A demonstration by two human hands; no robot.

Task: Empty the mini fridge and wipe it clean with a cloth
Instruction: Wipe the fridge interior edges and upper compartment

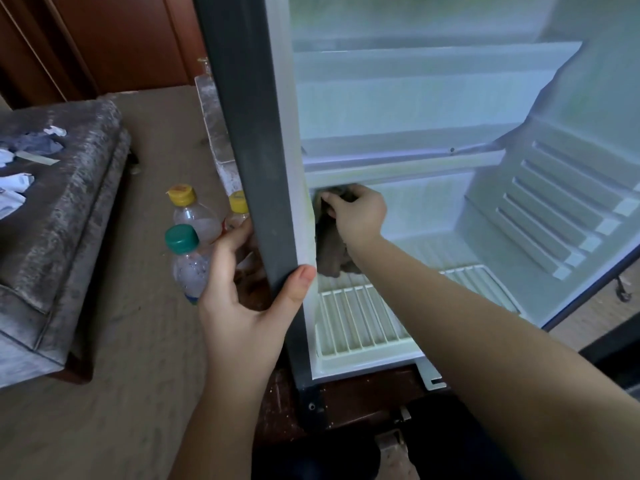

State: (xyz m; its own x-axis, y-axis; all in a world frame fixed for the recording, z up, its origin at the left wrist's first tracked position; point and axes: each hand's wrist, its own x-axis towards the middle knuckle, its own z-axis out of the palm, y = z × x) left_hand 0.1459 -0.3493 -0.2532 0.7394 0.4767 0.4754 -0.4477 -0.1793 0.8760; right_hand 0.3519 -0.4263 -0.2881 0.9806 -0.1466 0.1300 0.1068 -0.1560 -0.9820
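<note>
Three bottles (pixel 188 261) stand on the floor (pixel 138 341) at the left centre of the frame, outside the mini fridge (pixel 249 133), and I see nothing left on its white shelf (pixel 398 168) or on the ribbed rack (pixel 356 320) at the bottom. So the emptying looks done, and you are on the wiping.

The cloth (pixel 330 251) is a dark, limp rag inside the cabinet, against the left inner wall just under that shelf. It should be light and soft, with no stiffness of its own, so it will only scrub where your fingers back it. Bunch the upper part into your palm and press with a flat pad of fabric. The loose tail hanging below your wrist will just drag.

Your right hand (pixel 356 213) is curled closed around the top of the cloth, knuckles toward you, pressing it into the corner where wall and shelf meet.

Your left hand (pixel 242 299) clamps the fridge's dark front left edge, thumb on the front face and fingers wrapped round the outer side. That bracing probably keeps the cabinet from shifting as you push.
</note>
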